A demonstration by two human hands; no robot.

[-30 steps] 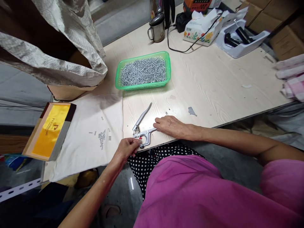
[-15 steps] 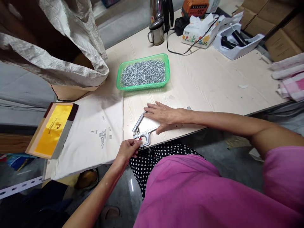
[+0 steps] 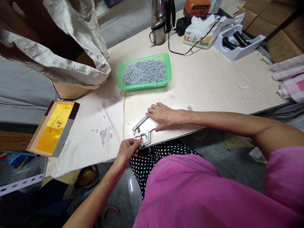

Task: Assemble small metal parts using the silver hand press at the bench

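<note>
Pale wood-grain table (image 3: 213,79) fills the view, with a white cloth (image 3: 95,158) spread over its left end. Near the front edge lie metal hand pliers (image 3: 142,132), their head pointing left and their two handles running to the right. The right hand (image 3: 162,115) lies over those handles, fingers close together and flat on the upper one, thumb tucked by the lower one. The left hand (image 3: 128,148) sits at the table edge just beside the pliers' head, its fingertips bunched in a pinch against it; whatever they pinch is too small to make out. A small scatter of metal pieces (image 3: 103,136) lies on the cloth, left of the pliers. Farther back stands a green plastic basket (image 3: 144,86) heaped with small silvery parts. A yellow-lidded box (image 3: 53,128) rests at the cloth's left edge, below a grey woven sack (image 3: 59,57). A steel mug (image 3: 158,31) and a flowered tissue box (image 3: 199,31) stand at the table's far side.
</note>
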